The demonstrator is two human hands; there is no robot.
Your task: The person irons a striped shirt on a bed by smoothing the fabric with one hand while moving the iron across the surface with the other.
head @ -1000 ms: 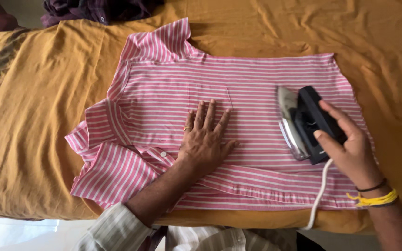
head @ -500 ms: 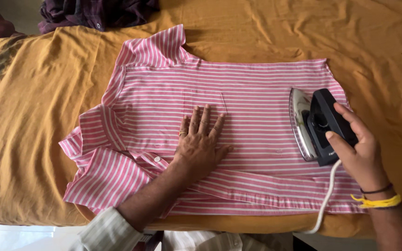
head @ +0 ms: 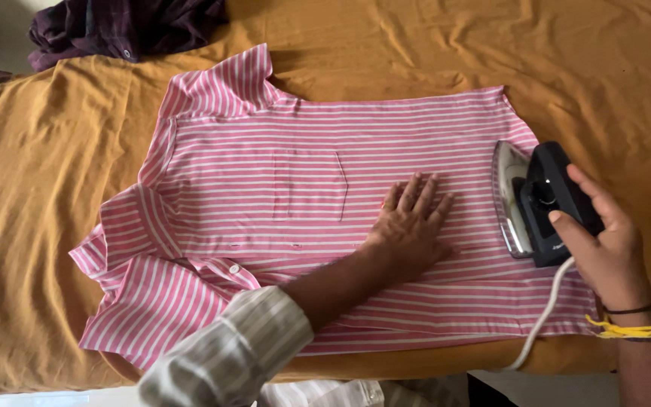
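Note:
A pink and white striped shirt (head: 295, 143) lies spread flat on a mustard-yellow cloth (head: 39, 196), collar to the left, chest pocket near the middle. My left hand (head: 411, 226) presses flat on the shirt with fingers spread, right of the pocket and close to the iron. My right hand (head: 604, 241) grips the black handle of an electric iron (head: 533, 203), which is tipped on its side at the shirt's right end with its shiny soleplate facing left. A white cord (head: 544, 320) runs from the iron down over the near edge.
A dark purple bundle of clothes (head: 114, 26) lies at the far left corner of the cloth. The near edge of the covered surface runs along the bottom of the view, with my striped sleeve (head: 227, 354) over it.
My left hand slid right across the shirt from beside the pocket toward the iron. The iron, tipped on its side, shifted slightly further right in my right hand. The view drifted right.

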